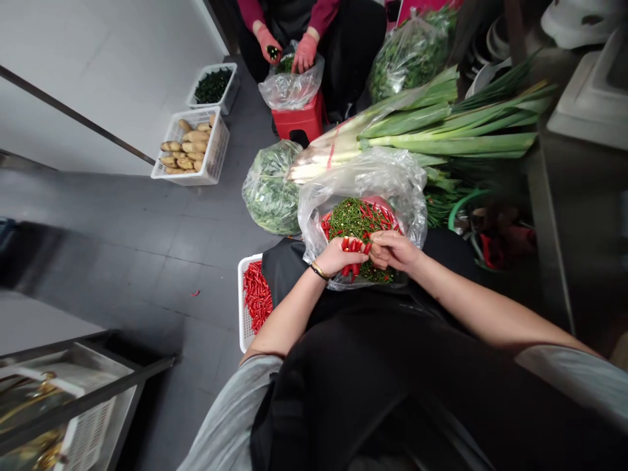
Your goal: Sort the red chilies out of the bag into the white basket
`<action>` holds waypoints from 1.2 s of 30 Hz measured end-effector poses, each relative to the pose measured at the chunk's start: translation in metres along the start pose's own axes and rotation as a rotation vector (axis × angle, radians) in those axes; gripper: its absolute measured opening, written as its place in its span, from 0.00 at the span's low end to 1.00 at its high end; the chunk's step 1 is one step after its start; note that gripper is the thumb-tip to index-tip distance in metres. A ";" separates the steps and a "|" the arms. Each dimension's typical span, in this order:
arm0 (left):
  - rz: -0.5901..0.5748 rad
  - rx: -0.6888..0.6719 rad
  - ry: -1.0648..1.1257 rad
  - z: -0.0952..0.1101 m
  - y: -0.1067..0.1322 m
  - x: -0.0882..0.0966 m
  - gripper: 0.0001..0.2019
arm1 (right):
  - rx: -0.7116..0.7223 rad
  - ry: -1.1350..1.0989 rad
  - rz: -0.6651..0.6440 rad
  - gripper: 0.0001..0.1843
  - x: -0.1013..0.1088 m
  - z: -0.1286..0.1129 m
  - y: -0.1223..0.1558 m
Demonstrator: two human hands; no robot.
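Note:
My left hand [337, 257] is closed around a bunch of red chilies [354, 247], which stick out side by side between thumb and fingers. Against the bunch's right end, my right hand [392, 250] pinches at a red chili; its fingertips partly hide it. Both hands are over an open clear plastic bag [314, 203] on my lap. Inside the bag lies a heap of red chilies with green stems [350, 219]. Beside my left knee, a white basket [242, 288] holds loose red chilies without visible stems [256, 297].
Leeks [392, 131] and a bag of leafy greens [272, 186] lie beyond my bag. Opposite, a person's gloved hands [305, 53] work in a bag on a red stool [299, 121]. A potato basket [216, 157] stands left; a metal cart [122, 392] is nearer.

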State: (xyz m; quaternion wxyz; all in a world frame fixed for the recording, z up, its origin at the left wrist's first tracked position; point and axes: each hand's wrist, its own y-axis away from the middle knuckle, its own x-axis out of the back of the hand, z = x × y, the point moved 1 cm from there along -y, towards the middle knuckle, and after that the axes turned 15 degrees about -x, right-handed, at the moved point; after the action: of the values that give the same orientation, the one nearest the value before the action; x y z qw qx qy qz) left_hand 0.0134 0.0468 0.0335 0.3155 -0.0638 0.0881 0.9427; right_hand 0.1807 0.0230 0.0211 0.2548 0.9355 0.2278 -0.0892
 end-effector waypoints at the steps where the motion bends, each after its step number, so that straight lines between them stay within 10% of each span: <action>1: -0.004 0.030 0.067 0.001 0.002 0.000 0.14 | 0.049 0.070 0.067 0.24 -0.004 -0.003 0.000; 7: 0.145 0.143 0.363 -0.009 0.009 0.001 0.16 | 0.304 1.227 0.617 0.19 0.002 -0.030 -0.008; 11: 0.087 0.115 0.418 -0.006 0.018 0.006 0.15 | -0.062 1.504 0.751 0.20 0.027 -0.025 0.000; 14: 0.160 0.050 0.445 -0.009 0.025 0.013 0.15 | -0.338 1.579 0.513 0.23 0.028 0.004 0.010; 19: 0.215 0.072 0.413 -0.022 0.028 0.015 0.14 | -0.381 1.403 0.388 0.10 0.026 0.033 0.011; 24: 0.219 0.027 0.415 -0.020 0.023 -0.001 0.14 | -0.204 0.601 0.268 0.21 0.009 -0.004 0.010; 27: 0.242 -0.055 0.405 -0.004 0.026 0.002 0.14 | 0.002 0.520 0.243 0.21 -0.010 -0.029 0.008; 31: 0.399 -0.134 0.218 0.024 0.063 0.055 0.13 | -0.030 0.656 0.368 0.23 0.016 -0.040 -0.009; 36: 0.972 -0.016 -0.188 0.006 0.139 0.158 0.13 | -0.317 1.202 0.648 0.14 0.082 -0.018 -0.048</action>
State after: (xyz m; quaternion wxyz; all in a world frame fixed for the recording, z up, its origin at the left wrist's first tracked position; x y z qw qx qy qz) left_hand -0.1963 0.0313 0.0291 -0.1546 0.0677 0.0715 0.9831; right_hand 0.2308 0.1002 -0.0077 0.2317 0.7952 0.0493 0.5581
